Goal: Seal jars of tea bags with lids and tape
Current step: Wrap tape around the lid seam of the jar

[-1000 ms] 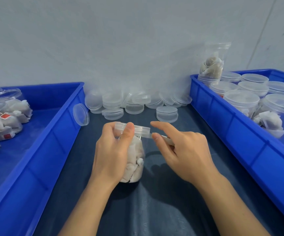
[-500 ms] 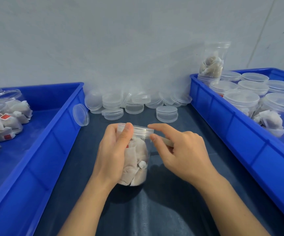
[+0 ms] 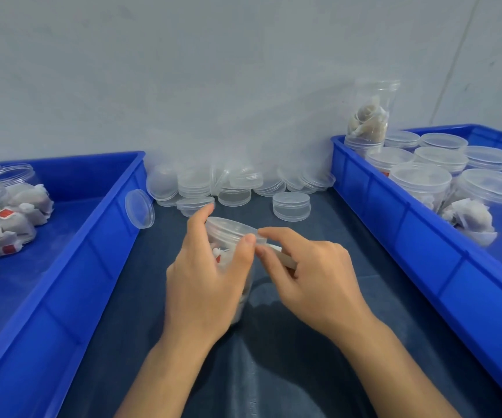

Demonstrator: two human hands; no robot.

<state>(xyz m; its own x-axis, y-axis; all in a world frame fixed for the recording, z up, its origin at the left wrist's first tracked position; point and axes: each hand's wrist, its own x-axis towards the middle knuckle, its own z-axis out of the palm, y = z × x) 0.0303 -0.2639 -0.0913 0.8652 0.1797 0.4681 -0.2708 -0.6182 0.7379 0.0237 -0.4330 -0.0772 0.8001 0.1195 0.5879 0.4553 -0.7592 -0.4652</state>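
On the dark blue desk (image 3: 319, 372), between two blue bins, the left hand (image 3: 204, 285) grips a lidded jar of tea bags (image 3: 228, 245) at centre; the right hand (image 3: 313, 279), at 3 o'clock of it, pinches tape (image 3: 285, 260) at its lid.

The jar (image 3: 234, 267) is clear plastic, packed with white tea bags (image 3: 222, 257), one showing a red tag. It tilts on the dark mat between the two hands, mostly hidden by them. A clear lid (image 3: 232, 229) sits on its mouth. A strip of tape (image 3: 284, 257) (pale, only partly visible) runs from the lid's rim toward the right.
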